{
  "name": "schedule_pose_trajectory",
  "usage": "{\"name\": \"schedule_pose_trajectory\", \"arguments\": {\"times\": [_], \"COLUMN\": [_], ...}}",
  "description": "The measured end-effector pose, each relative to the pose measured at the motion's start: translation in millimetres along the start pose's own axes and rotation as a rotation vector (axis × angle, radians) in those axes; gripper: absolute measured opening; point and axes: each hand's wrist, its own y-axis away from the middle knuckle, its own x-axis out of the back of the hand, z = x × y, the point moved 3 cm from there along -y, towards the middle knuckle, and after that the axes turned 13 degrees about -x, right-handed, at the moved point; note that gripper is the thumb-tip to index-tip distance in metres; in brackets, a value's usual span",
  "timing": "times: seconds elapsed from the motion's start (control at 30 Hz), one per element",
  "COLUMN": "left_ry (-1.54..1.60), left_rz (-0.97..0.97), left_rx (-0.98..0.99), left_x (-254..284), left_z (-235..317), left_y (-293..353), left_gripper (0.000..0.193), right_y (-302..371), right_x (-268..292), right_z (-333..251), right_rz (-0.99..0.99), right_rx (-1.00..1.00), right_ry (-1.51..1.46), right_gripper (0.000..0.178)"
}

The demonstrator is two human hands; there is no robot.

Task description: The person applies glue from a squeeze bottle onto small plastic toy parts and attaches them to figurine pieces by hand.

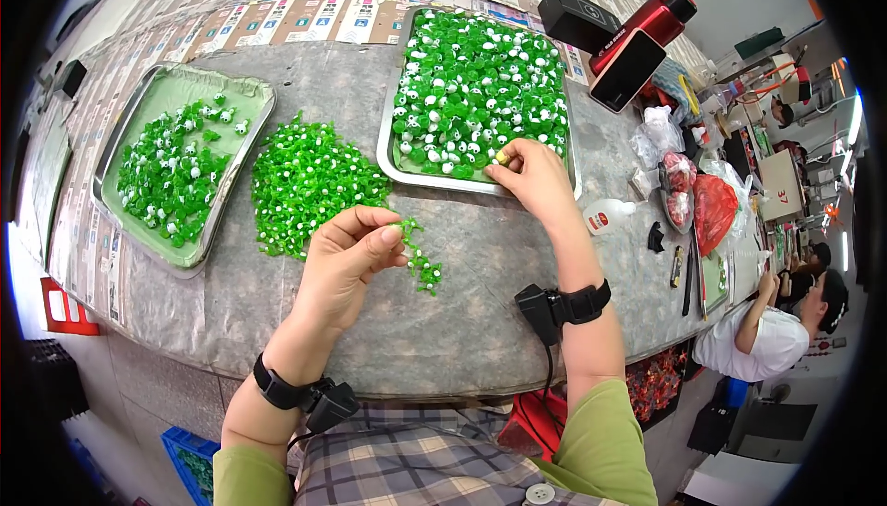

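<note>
My left hand [349, 252] is above the table in front of a loose pile of small bright green plastic pieces with white spots [314, 187]. Its thumb and forefinger pinch one small green piece [407, 226]. Below those fingertips a short trail of similar green pieces [427, 275] lies on the table. My right hand [534, 178] is at the near edge of a large metal tray [443, 179] full of green pieces with white ball-like parts [480, 90]. Its thumb and forefinger are closed together, with something yellowish at the tip; what they hold is too small to tell.
Left of the pile, a second tray [249, 99] holds fewer green-and-white pieces. To the right are a white bottle [608, 216], a phone [628, 72], a red flask [651, 21], a black box [577, 18] and plastic bags [716, 210]. Another person [767, 330] sits far right.
</note>
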Motion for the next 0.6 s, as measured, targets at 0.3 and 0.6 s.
{"name": "schedule_pose_trajectory", "arguments": {"times": [0.3,0.6], "left_ry": [-0.004,-0.005], "left_rz": [-0.071,-0.180], "left_rx": [0.004,-0.055], "left_x": [-1.1,-7.5], "left_z": [0.8,0.8], "left_y": [1.4,3.8], "left_gripper": [0.014,0.014], "right_y": [76.8,93.6], "right_x": [18.3,3.6], "right_z": [-66.8,-71.3], "right_rz": [-0.294,-0.388], "right_rx": [0.331,0.366], "right_ry": [-0.463,-0.567], "right_gripper": [0.018,0.020]}}
